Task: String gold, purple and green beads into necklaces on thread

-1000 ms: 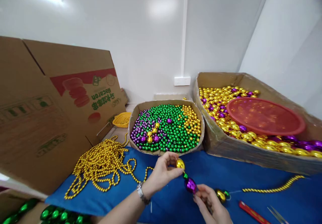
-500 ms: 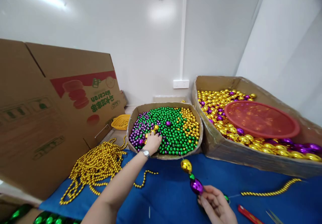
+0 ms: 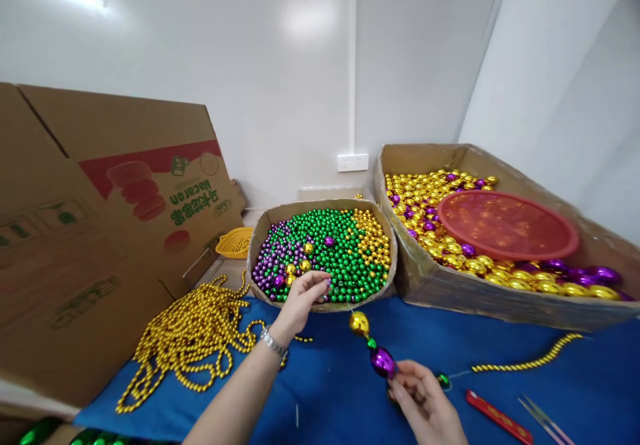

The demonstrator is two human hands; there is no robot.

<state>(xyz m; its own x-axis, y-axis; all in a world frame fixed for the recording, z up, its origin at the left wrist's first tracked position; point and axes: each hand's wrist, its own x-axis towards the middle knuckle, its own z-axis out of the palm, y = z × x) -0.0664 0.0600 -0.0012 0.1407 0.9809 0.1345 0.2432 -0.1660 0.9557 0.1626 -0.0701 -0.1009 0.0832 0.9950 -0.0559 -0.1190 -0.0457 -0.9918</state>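
My right hand (image 3: 425,402) pinches a bead string at its large purple bead (image 3: 383,362). Above that on the string sit a small green bead (image 3: 371,343) and a large gold bead (image 3: 359,323), with a thin clear thread end sticking up. My left hand (image 3: 305,298), with a watch at the wrist, is closed in a pinch over the front rim of a cardboard box (image 3: 257,232). What its fingertips hold is too small to make out. Small green beads (image 3: 345,258), purple beads and gold beads fill this box. Behind my right hand, the string runs on to a gold bead strand (image 3: 530,363).
Gold bead strands (image 3: 200,332) lie heaped at left beside a large carton (image 3: 115,265) and a yellow basket (image 3: 233,245). At right, a bigger box (image 3: 450,292) holds large beads and a red basin (image 3: 510,225). A red-handled tool (image 3: 499,416) and tweezers (image 3: 545,418) lie on blue cloth.
My left hand has lifted out of the small beads and come nearer, toward the box's front rim, its fingers pinched. My right hand still holds the bead string. The view has shifted slightly.
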